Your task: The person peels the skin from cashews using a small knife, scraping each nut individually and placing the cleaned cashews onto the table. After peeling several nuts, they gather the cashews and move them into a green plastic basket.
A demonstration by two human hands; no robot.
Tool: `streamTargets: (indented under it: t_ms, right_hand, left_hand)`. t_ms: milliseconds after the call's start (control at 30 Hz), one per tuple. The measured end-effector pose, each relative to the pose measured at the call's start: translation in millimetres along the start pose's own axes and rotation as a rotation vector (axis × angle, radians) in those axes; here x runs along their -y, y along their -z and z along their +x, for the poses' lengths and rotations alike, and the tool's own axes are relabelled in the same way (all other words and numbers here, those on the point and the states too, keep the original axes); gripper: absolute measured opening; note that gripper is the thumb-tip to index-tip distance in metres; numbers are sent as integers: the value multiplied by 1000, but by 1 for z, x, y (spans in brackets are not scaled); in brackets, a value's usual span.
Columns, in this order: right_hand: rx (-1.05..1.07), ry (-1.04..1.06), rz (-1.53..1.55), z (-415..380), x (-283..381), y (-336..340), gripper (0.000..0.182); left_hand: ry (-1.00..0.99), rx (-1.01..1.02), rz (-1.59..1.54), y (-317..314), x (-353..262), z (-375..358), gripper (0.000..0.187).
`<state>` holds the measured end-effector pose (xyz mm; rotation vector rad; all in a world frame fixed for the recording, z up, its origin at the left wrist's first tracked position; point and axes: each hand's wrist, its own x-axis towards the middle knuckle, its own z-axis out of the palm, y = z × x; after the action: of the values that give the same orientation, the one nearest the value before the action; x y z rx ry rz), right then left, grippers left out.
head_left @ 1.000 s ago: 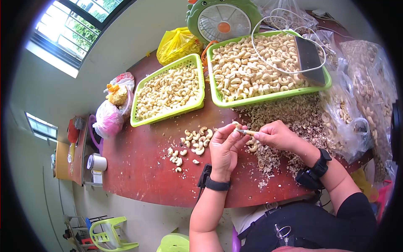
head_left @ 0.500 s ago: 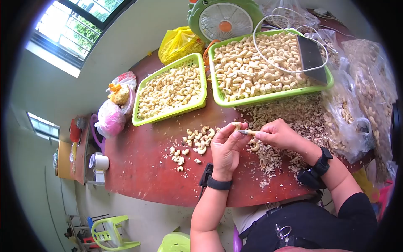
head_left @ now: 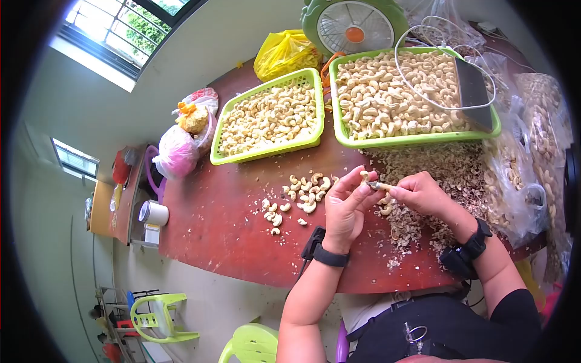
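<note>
Between the thumb and fingers of my left hand (head_left: 346,212) a cashew nut (head_left: 364,175) is pinched. My right hand (head_left: 419,195) grips a small knife (head_left: 382,186) by its light handle, its short blade right at the nut. To the left of my hands lies a loose group of cashews (head_left: 308,192) on the red table (head_left: 218,224). Under and behind my right hand spreads a heap of peeled skins and crumbs (head_left: 433,163).
Behind my hands stand a smaller green basket (head_left: 319,130) and a larger green tray (head_left: 363,143), both full of cashews. A phone (head_left: 474,91) with a white cable lies on the larger one. Plastic bags (head_left: 514,175) of nuts line the right; a green fan (head_left: 354,27) stands behind.
The view has shifted, so the table and baskets sit further right. The nut has turned in my left fingers, and the knife blade points at it from a slightly different angle.
</note>
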<state>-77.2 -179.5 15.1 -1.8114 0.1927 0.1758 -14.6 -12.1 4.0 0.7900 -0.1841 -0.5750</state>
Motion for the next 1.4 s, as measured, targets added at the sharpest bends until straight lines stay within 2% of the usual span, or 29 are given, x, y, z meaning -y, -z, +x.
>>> streamTargets:
  t_ms: [467, 1100, 1300, 1400]
  right_hand:
    - [24, 33, -8, -1, -1, 2, 33]
    - [16, 28, 45, 3, -9, -2, 32]
    - [-29, 80, -62, 2, -5, -2, 33]
    - [-17, 11, 5, 1, -3, -1, 34]
  left_hand:
    - [1, 65, 25, 2, -1, 0, 32]
    - [12, 22, -13, 3, 4, 2, 27]
    - [-3, 34, -37, 7, 12, 2, 24]
    - [19, -3, -25, 4, 12, 2, 22]
